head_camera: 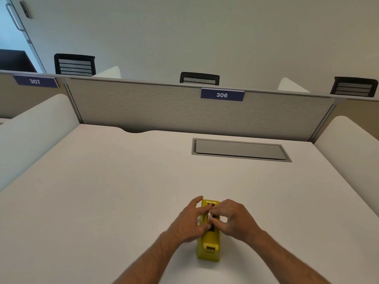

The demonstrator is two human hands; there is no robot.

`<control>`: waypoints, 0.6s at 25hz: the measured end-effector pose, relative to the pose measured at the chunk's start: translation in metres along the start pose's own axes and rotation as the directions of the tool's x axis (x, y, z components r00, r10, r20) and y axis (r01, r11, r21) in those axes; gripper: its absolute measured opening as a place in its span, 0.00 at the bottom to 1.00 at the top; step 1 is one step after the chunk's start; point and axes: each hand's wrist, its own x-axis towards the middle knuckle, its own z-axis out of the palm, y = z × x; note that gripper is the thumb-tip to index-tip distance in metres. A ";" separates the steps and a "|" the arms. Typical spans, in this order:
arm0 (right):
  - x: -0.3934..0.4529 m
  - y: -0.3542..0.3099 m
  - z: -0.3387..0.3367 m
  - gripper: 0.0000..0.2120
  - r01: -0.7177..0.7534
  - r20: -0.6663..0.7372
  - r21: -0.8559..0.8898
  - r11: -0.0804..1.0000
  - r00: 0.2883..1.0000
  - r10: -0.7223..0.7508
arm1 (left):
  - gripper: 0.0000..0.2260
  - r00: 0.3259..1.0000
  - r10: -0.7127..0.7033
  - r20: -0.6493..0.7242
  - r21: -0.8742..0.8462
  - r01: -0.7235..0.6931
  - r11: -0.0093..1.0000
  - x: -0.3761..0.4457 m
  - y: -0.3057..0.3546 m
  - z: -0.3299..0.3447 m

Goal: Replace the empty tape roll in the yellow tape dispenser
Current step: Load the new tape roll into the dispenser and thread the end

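Note:
The yellow tape dispenser (209, 244) stands on the white desk (123, 191) near the front edge, its cutter end toward me. Both hands are over its middle. My left hand (190, 220) rests against the dispenser's left side with the fingers curled onto a small roll (209, 214) sitting in the dispenser's slot. My right hand (233, 219) comes from the right side, its fingertips pinching the same roll. The roll is mostly hidden by the fingers; I cannot tell whether it carries tape.
A grey cable hatch (240, 149) is set into the desk at the back right. A fabric partition with a "306" label (222, 95) closes off the far edge. White side dividers (30, 136) flank the desk. Black chairs stand beyond the partition.

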 end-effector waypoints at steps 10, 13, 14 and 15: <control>-0.002 -0.001 -0.006 0.08 0.049 0.022 -0.028 0.998 0.999 -0.048 | 0.31 1.000 -0.003 -0.010 0.025 0.003 1.000 0.002 -0.001 0.000; 0.001 -0.003 -0.005 0.06 0.051 0.029 -0.017 0.999 0.998 -0.051 | 0.29 0.999 -0.007 -0.036 -0.003 0.007 1.000 0.002 0.000 0.001; 0.001 -0.003 -0.004 0.06 0.054 0.033 -0.021 0.998 0.998 -0.053 | 0.29 0.999 -0.011 -0.038 -0.015 0.011 1.000 0.002 0.000 0.001; 0.001 -0.003 -0.004 0.07 0.057 0.035 -0.025 0.998 0.998 -0.057 | 0.28 0.999 -0.017 -0.039 -0.027 0.016 1.000 0.003 0.000 0.001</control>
